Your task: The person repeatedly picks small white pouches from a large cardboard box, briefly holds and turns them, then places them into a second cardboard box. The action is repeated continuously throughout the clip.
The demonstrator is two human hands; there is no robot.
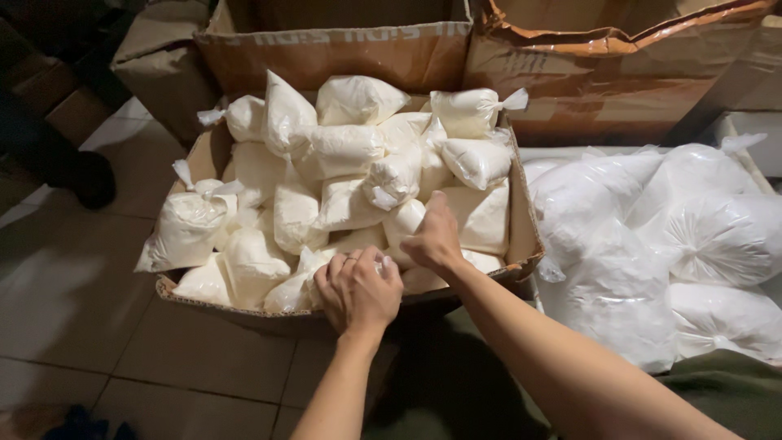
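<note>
Left hand [361, 291], fingers curled shut around a small knotted clear plastic bag of white powder [380, 266]; its axis is hidden. Right hand [434, 238] presses loosely curved fingers onto a neighbouring bag at 1 o'clock, steadying the pile in the open brown cardboard box [525, 236].

Behind stand two big brown cardboard boxes [334, 49] with torn flaps. At the right lie large white plastic sacks [652, 244]. The floor has beige tiles [73, 301].
</note>
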